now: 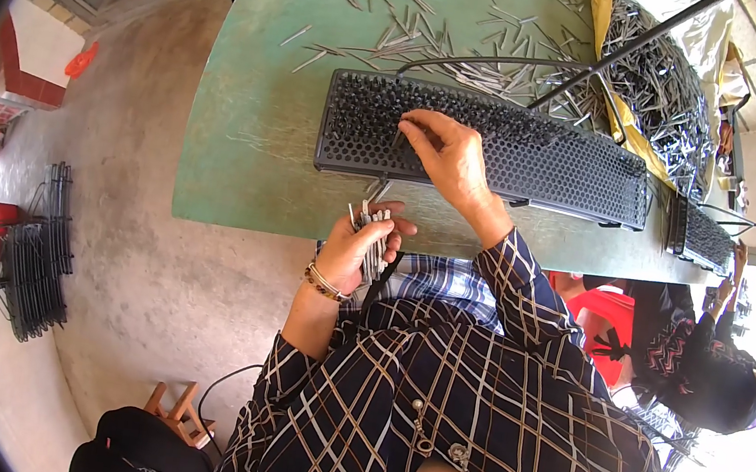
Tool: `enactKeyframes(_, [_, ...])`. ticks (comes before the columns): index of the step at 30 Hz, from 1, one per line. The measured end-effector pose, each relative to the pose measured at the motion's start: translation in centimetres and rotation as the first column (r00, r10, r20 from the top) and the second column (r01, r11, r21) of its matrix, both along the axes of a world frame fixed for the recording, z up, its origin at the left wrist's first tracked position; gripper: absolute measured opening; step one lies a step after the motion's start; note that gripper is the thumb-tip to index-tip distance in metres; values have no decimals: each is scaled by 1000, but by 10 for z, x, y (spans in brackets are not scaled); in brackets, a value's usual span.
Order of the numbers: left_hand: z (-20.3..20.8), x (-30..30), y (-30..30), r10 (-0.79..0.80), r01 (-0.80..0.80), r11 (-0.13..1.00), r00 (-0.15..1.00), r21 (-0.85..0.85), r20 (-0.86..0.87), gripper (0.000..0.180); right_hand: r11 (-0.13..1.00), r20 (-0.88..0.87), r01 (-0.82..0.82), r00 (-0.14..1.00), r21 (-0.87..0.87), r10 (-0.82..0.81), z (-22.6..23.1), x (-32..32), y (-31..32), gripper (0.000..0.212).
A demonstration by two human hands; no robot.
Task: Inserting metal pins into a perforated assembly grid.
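Note:
My left hand [355, 250] is closed around a bundle of thin metal rods [372, 235] just off the table's near edge. Above the long black perforated tray [549, 171], my right hand [453, 162] pinches with thumb and forefinger. A short dark bit of a thin rod shows at the fingertips. The tray's far rows and left part are filled with dark upright rod ends [366, 110]. Round open holes show along the near rows and toward the right. A few more rods [382, 187] stick out between the tray's near edge and my left hand.
Loose rods [413, 45] lie scattered over the green table [254, 124]. A large heap of rods [656, 82] in a yellow-edged sack stands at the back right. A dark bar [627, 49] slants across there. Another person [715, 362] works at a second perforated tray [704, 236] on the right.

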State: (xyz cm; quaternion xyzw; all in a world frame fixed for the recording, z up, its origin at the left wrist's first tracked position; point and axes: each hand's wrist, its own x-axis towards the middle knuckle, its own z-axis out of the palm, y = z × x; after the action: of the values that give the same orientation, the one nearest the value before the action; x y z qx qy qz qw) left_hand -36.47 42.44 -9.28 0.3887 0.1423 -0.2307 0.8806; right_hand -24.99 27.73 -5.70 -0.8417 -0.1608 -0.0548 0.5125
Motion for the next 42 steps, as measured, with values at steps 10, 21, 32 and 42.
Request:
enactKeyframes(10, [0,0,-1,-32,32,999,999,7,4,28,976,220,-158,957,-147,188,-1,6,-7,15])
enactKeyframes(21, [1,2,-5,-67,67,998,997,6,27,22,985,239,-104,962,-138,135,-10,0,-7,15])
enactKeyframes(32, [33,20,4,560,-608,794,731,1,390,26,622,-616,278,662,732,428,-12,-68,29,40])
enactKeyframes(42, [12,6,-20,242,-669,646,637,369,732,33,206,-561,644,413,737,717,0,-73,62,48])
